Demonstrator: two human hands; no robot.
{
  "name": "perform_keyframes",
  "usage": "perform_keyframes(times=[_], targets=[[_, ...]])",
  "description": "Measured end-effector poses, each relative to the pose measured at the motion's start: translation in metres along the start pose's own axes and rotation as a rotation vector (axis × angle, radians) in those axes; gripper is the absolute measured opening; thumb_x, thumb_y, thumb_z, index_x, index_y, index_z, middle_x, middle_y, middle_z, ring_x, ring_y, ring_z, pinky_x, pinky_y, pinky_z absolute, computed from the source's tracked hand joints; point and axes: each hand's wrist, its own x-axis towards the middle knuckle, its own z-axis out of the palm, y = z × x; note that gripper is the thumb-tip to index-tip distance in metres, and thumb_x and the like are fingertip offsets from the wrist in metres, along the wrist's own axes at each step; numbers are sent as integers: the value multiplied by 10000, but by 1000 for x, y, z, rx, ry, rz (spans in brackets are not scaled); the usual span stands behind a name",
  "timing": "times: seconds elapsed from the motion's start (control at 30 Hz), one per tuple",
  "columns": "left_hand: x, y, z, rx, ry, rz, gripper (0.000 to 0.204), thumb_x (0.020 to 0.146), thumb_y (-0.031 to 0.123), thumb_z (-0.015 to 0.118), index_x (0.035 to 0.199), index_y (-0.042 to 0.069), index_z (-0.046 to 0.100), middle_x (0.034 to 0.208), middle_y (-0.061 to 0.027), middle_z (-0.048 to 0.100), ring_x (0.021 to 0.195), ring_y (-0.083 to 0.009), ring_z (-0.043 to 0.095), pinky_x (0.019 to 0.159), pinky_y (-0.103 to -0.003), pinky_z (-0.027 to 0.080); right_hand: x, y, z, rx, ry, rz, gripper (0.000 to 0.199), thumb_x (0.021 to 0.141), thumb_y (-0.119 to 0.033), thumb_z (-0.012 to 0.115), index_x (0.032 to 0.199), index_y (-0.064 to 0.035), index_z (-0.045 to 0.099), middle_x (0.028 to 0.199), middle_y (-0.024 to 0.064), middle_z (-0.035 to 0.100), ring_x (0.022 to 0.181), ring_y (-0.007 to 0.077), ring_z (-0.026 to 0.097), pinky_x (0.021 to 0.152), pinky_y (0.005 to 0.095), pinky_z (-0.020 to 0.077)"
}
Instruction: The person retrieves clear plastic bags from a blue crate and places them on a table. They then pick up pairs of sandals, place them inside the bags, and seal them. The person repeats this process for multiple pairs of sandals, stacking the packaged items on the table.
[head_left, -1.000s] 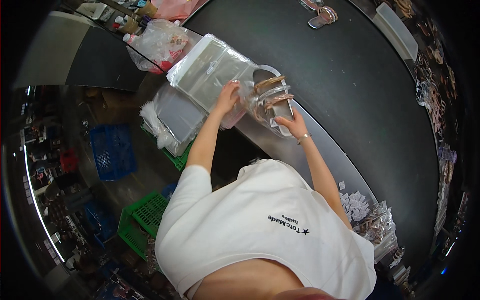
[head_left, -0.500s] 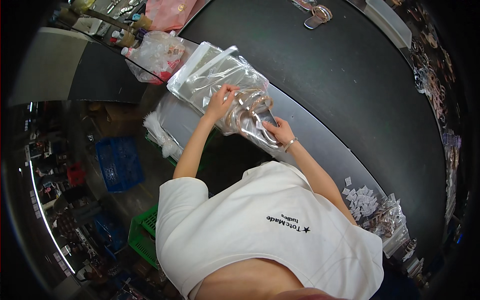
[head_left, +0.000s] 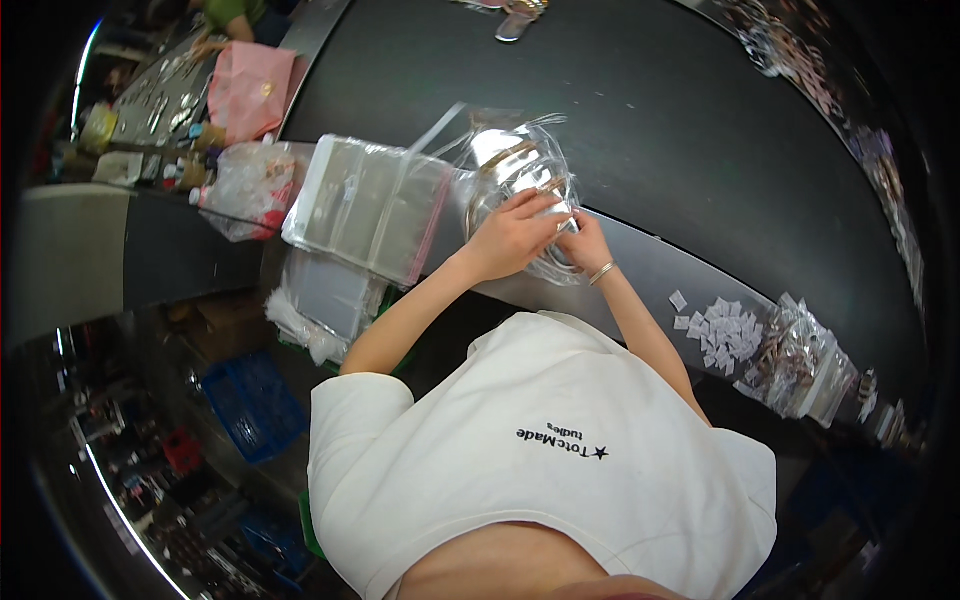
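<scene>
A clear plastic bag (head_left: 480,130) surrounds a shiny silver item with gold-coloured hoops (head_left: 520,160), over the table's near edge. Across its lower part lies my left hand (head_left: 518,235), fingers bent over the bag and gripping it. My right hand (head_left: 587,245), with a bracelet at the wrist, closes on the near end of the silver item; its fingertips are partly hidden. Left of the hands is a stack of flat clear bags (head_left: 370,200). The item's exact kind is hard to tell through the glossy film.
A dark conveyor-like surface (head_left: 650,130) stretches beyond the metal edge. Small white tags (head_left: 725,335) lie at right beside bagged goods (head_left: 800,360). Another silver-and-gold item (head_left: 518,22) rests at the far side. A pink bag (head_left: 250,90) and a crumpled plastic bag (head_left: 250,190) are at left.
The silver item, held low by my right hand, is now inside a bag away from the stack. My left hand has moved right, from the stack onto the bag. The view has shifted.
</scene>
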Motion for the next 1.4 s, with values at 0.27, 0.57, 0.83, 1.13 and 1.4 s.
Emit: perform_keyframes(times=[0.27,0.57,0.83,1.13,1.4], targets=[[70,29,1,-410,526,-321,401,698,-26,580,1094,23,543,1159,-115,563,1204,-285,450,1068,-399,213,-48,-51,-51,420,427,-281,217,824,-129,682,963,-7,567,736,-15,573,513,4,461,390,154,324],[56,88,76,-792,-282,-317,324,850,-35,413,1160,-33,509,1034,-181,626,900,-250,635,847,-303,469,-56,-96,-87,639,543,-475,237,828,-161,685,961,-9,560,788,-7,594,620,27,519,521,177,409],[44,82,82,-857,-381,-240,511,866,86,568,1302,-24,324,1274,-143,475,1134,-242,515,910,-396,459,-50,-77,-74,613,855,-542,275,809,-213,712,933,-22,557,784,-8,588,620,35,491,510,179,393],[-21,37,186,-1807,85,-1209,378,785,-34,553,1147,-28,443,1087,-190,579,891,-269,636,709,-356,558,-37,175,-143,-274,774,-76,623,687,-269,797,1159,2,493,1042,108,596,919,165,580,789,275,471],[-15,14,206,-1588,286,-1222,241,839,-23,485,1075,-69,476,946,-177,624,845,-251,646,719,-320,547,-38,89,-126,-714,646,-306,832,653,-209,766,1331,-70,305,1320,174,409,1213,369,395,992,403,364]])
